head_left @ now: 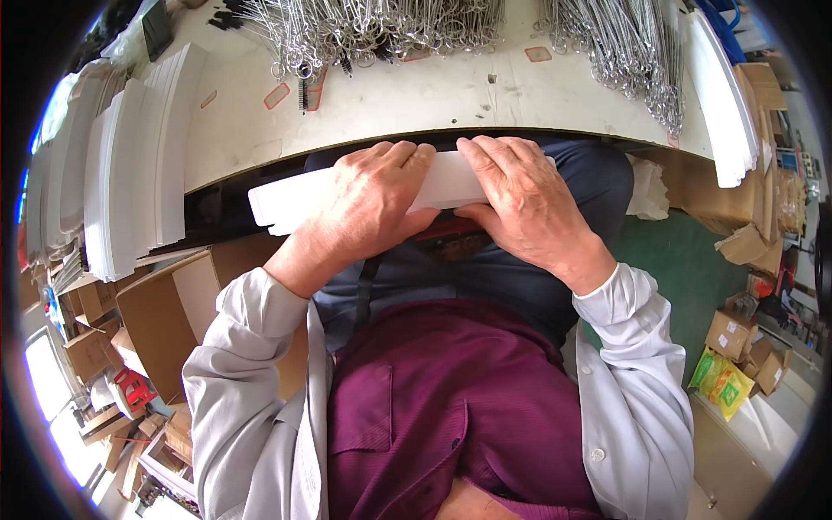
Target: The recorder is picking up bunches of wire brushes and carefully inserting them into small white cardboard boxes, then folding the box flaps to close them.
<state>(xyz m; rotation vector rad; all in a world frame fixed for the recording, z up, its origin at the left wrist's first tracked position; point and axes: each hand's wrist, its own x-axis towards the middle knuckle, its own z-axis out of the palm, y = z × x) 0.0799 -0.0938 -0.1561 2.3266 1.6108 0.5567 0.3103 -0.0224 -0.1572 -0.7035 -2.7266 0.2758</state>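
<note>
Held across my lap, just below the table's front edge, is a long, narrow white cardboard box. It looks flat or only partly folded; which of the two I cannot tell. My left hand wraps round its middle, fingers over the top and thumb beneath. Close to its right end, my right hand grips it the same way, with the thumb apart below. A short white stretch of the box shows between the hands. The fingers and palms hide the rest of it.
On the white table lie thin wire brushes with looped ends, and another bundle of looped wires is at the right. White card strips stand at the left, more strips at the right. Cardboard boxes crowd the left side.
</note>
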